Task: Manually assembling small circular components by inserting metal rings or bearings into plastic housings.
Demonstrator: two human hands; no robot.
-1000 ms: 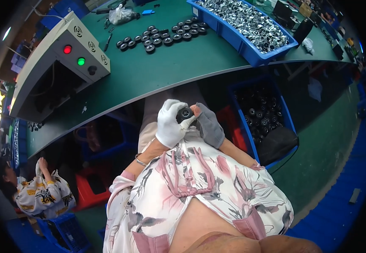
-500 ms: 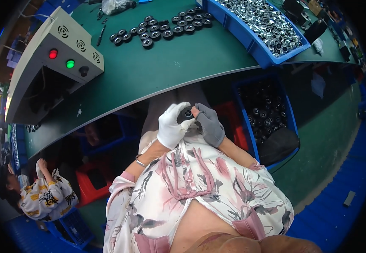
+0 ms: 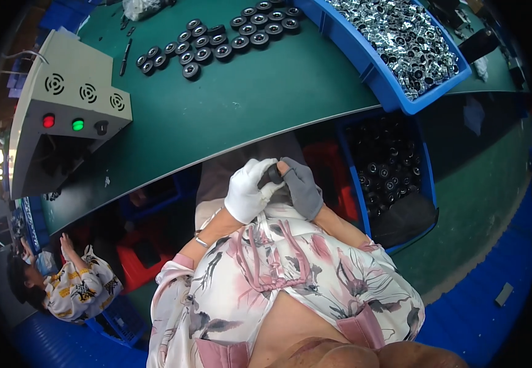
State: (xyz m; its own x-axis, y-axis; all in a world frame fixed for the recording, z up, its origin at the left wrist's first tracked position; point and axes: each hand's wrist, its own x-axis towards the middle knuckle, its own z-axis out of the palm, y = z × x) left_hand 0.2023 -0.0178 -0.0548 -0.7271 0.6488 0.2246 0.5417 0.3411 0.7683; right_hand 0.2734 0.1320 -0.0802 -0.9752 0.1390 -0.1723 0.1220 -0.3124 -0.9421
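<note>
Now | left hand [image 3: 247, 191] + right hand [image 3: 302, 187] | clasp black part [image 3: 274, 175]

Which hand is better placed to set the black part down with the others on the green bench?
Probably left. The white-gloved left hand wraps the small black part, and the rows of black round parts lie up-left on the green bench. The grey-gloved right hand only steadies it.

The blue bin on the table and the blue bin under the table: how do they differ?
The blue bin on the table stands on the green tabletop; the blue bin under the table stands lower, beside the person's knees. The upper one holds shiny silver metal parts; the lower one holds black round parts. The upper one looks heaped full; the lower one is partly shaded by the table edge. Both are open blue plastic bins.
</note>
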